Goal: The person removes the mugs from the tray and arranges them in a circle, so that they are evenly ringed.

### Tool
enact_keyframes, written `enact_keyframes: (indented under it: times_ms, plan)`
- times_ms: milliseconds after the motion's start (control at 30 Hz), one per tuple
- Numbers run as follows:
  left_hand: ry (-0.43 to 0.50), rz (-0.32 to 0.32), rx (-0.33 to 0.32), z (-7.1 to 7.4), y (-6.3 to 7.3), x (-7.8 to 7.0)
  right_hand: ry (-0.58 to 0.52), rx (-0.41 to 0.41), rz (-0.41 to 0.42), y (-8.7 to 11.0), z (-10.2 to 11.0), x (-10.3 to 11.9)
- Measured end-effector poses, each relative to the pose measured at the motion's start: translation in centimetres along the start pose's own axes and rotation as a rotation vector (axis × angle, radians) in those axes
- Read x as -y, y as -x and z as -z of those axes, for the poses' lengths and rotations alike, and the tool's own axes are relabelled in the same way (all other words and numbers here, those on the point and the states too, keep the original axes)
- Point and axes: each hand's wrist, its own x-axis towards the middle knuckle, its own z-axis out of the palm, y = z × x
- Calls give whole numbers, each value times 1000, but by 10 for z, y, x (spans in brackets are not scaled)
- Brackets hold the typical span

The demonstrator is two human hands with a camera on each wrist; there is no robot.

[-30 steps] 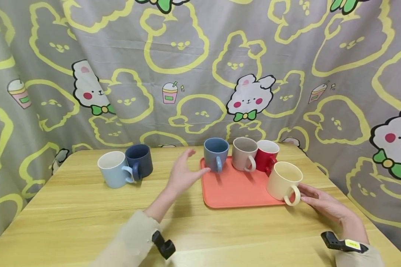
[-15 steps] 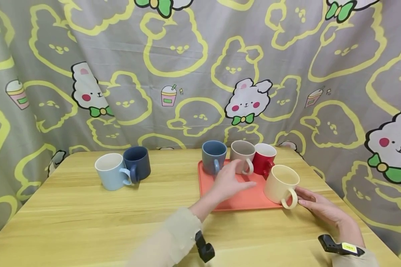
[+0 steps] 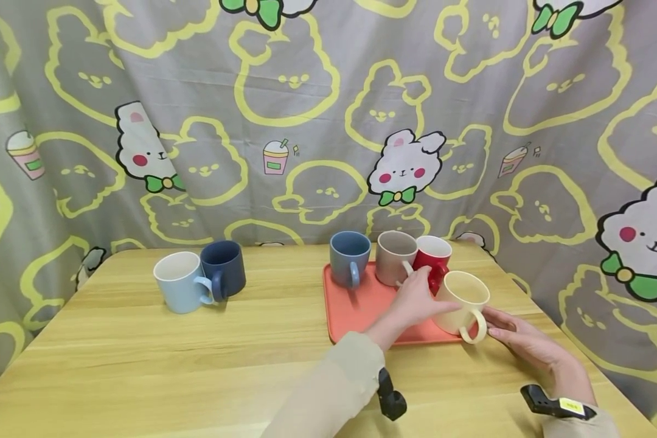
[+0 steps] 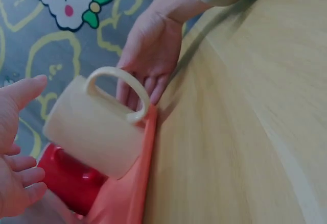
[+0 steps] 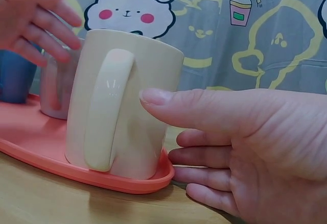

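A cream mug (image 3: 462, 298) stands upright on the front right corner of the coral tray (image 3: 350, 310). My left hand (image 3: 413, 301) hovers over the tray at the mug's left, thumb and fingers spread and holding nothing; the left wrist view shows a gap between it and the mug. On the other side is my right hand (image 3: 522, 340). In the right wrist view its thumb lies alongside the cream mug, and its relaxed fingers (image 5: 204, 157) are by the tray's corner; whether they touch it I cannot tell. Behind my left hand, a red mug (image 3: 427, 260) is partly hidden.
On the tray's back part also stand a blue mug (image 3: 347, 258) and a grey-brown mug (image 3: 393, 258). Far left on the wooden table (image 3: 241, 353) are a light blue mug (image 3: 180, 286) and a navy mug (image 3: 232, 271), close together. A patterned curtain (image 3: 197, 79) hangs behind.
My left hand has moved right across the tray, from beside the blue mug to the cream mug's left side. The right hand stays by the cream mug, and the mugs keep their places.
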Motion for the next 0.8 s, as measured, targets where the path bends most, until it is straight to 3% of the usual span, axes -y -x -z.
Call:
enact_keyframes:
  times_ms: [200, 333, 467, 633, 800]
  plan:
    - [90, 43, 44, -21, -7, -2, -13, 8, 14, 1, -1, 0]
    - [118, 6, 22, -30, -11, -5, -5, -16, -3, 1, 0, 1]
    - [81, -6, -19, -41, -13, -9, -4, -28, -25, 2, 0, 1]
    - [44, 58, -77, -52, -14, -15, -5, -19, -24, 2, 0, 0]
    - [-84, 100, -140, -55, -16, -23, 2, -16, -23, 1, 0, -2]
